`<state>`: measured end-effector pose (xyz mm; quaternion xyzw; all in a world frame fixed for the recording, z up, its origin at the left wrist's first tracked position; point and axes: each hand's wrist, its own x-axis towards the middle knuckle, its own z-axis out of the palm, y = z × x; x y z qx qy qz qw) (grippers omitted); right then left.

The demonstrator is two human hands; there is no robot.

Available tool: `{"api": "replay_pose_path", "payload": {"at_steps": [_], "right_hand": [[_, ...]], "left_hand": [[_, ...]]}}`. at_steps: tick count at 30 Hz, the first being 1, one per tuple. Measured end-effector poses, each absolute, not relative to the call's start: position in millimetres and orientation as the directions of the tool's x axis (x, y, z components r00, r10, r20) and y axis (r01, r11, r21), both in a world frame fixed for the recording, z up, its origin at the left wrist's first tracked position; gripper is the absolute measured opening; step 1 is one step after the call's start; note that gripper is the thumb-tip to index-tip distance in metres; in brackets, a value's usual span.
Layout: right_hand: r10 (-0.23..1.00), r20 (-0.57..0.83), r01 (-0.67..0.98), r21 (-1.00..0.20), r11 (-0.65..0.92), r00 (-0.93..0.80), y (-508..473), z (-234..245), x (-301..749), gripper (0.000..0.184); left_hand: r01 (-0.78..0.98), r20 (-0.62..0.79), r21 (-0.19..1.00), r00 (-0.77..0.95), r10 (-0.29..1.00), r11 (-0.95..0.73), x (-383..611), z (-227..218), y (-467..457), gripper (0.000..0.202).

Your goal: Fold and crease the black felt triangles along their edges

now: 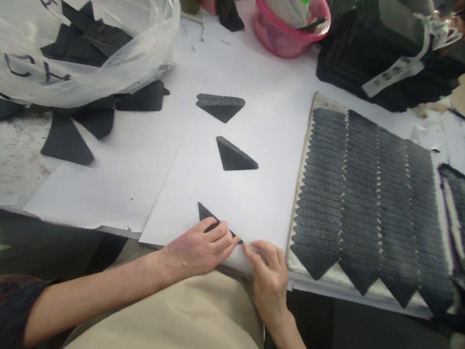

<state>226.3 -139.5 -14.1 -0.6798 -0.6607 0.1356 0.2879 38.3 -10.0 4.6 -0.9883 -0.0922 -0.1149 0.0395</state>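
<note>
At the front edge of the white paper lies a black triangular piece [206, 212], its long edge slanting down to the right. My left hand [205, 245] is closed over its middle, with bent fingers pressing it along that edge. The piece's right tip is pinched by my right hand [268, 272], thumb and forefinger close to the left fingertips. Part of the piece is hidden under my fingers. Farther up the paper sit a folded black triangular piece [238, 156] and, beyond it, another folded piece or a pair stacked together [221, 108].
To the right, a board [298, 202] carries rows of overlapping black pointed pieces [361, 196]. Behind it stands a tied black stack [360, 61], beside a pink basin [274, 39]. A clear plastic bag [145, 53] with black pieces fills the left; loose black pieces [68, 141] lie below it.
</note>
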Motion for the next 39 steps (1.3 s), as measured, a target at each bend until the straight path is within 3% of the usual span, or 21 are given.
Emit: {"api": "replay_pose_path", "payload": {"at_steps": [3, 5, 14, 22, 26, 31, 34, 36, 39], "right_hand": [[0.960, 0.179, 0.724, -0.689, -0.034, 0.216, -138, -11, 224, 0.035], [0.953, 0.178, 0.723, -0.689, -0.057, 0.245, -136, -11, 220, 0.035], [0.960, 0.273, 0.934, -0.354, 0.043, 0.059, -140, -23, 216, 0.043], [0.978, 0.135, 0.889, -0.449, -0.084, 0.161, -119, 3, 206, 0.025], [0.971, 0.193, 0.930, -0.361, -0.065, 0.143, -115, -3, 196, 0.027], [0.968, 0.252, 0.957, -0.281, 0.077, -0.004, -132, -15, 213, 0.029], [0.971, 0.236, 0.938, -0.344, 0.041, 0.044, -124, -14, 228, 0.017], [0.973, 0.205, 0.914, -0.406, -0.017, 0.109, -104, -11, 233, 0.022], [0.969, 0.211, 0.903, -0.429, -0.028, 0.131, -55, -4, 235, 0.021]], "left_hand": [[0.198, 0.227, -0.051, 0.957, 0.182, -0.979, 37, 2, -10, 0.032], [0.196, 0.229, -0.043, 0.956, 0.181, -0.980, 37, 0, -10, 0.034], [0.224, 0.293, 0.073, 0.927, 0.236, -0.972, 30, -3, -10, 0.027], [0.320, 0.290, 0.118, 0.894, 0.341, -0.940, 20, -3, -6, 0.027], [0.319, 0.294, 0.139, 0.891, 0.347, -0.938, 20, -3, -5, 0.027], [0.327, 0.318, 0.184, 0.873, 0.371, -0.927, 17, -11, -2, 0.026], [0.329, 0.354, 0.231, 0.848, 0.394, -0.916, 17, -24, -1, 0.036], [0.337, 0.364, 0.242, 0.838, 0.407, -0.910, 19, -30, -1, 0.047], [0.420, 0.245, 0.288, 0.836, 0.490, -0.860, 27, -25, 0, 0.057]]}}
